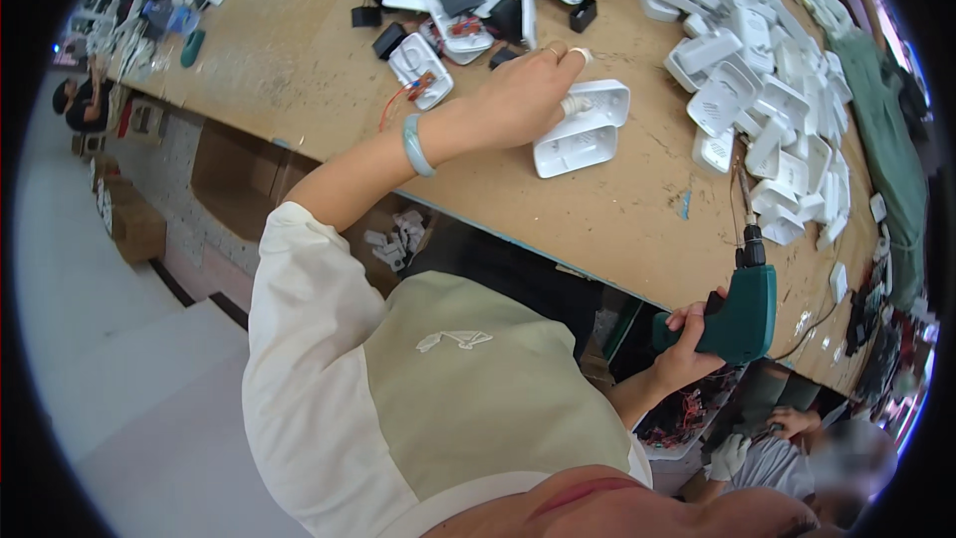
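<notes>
My right hand (687, 347) is wrapped around the grip of a dark green electric screwdriver (749, 311), whose long thin bit points away from me over the table's near edge. My left hand (533, 95), with a pale bangle at the wrist, reaches across the table. White and beige coverings sit on two of its fingertips, which are spread apart. One covered fingertip is against or just over a white plastic housing (588, 147), which lies with its two hollow compartments facing up. Contact there is not certain, and the remaining fingers are partly hidden.
White plastic shells (762, 90) are heaped at the right. Shells with black parts and wiring (463, 20) pile up at the far middle. A single wired shell (420, 72) lies left of my hand. A co-worker's gloved hand (729, 456) shows at the lower right.
</notes>
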The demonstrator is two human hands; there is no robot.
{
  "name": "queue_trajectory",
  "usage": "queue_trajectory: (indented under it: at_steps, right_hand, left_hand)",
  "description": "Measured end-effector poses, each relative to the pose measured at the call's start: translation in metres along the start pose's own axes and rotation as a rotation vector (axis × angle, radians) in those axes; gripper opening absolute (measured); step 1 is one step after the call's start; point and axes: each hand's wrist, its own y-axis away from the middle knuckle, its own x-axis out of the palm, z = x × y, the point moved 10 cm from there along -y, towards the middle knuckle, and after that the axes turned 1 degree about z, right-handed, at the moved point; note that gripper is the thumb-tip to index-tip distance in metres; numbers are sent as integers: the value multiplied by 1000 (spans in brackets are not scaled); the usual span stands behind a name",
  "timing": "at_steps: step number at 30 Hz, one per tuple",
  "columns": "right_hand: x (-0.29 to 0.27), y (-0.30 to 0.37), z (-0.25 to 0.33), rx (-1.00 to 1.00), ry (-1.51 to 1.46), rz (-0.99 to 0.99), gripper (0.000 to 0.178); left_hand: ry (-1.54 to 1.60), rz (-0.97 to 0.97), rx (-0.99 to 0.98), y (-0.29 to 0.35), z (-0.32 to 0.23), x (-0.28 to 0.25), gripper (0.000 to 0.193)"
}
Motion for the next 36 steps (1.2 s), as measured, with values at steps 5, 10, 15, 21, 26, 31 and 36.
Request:
queue_trajectory:
  at_steps: [5, 10, 15, 21, 26, 31, 36]
  right_hand:
    - [9, -2, 5, -30, -8, 44, 38]
    - [9, -2, 3, -21, 19, 46, 38]
    - [17, -2, -6, 22, 16, 65, 38]
    - [23, 5, -7, 23, 6, 110, 38]
    - [21, 6, 5, -18, -3, 105, 38]
    - [12, 7, 5, -43, -29, 113, 40]
    - [18, 17, 0, -8, -28, 101, 42]
  left_hand:
    - [107, -217, -119, 67, 3, -47, 45]
    - [-337, -532, -484, 193, 96, -77, 37]
    - [-19, -436, -494, 195, 99, -61, 14]
    - [-89, -270, -224, 183, 14, -34, 23]
    - [-16, -305, 72, 194, 8, -31, 43]
    - [-92, -379, 124, 188, 30, -61, 73]
    - [-9, -2, 146, 163, 32, -43, 95]
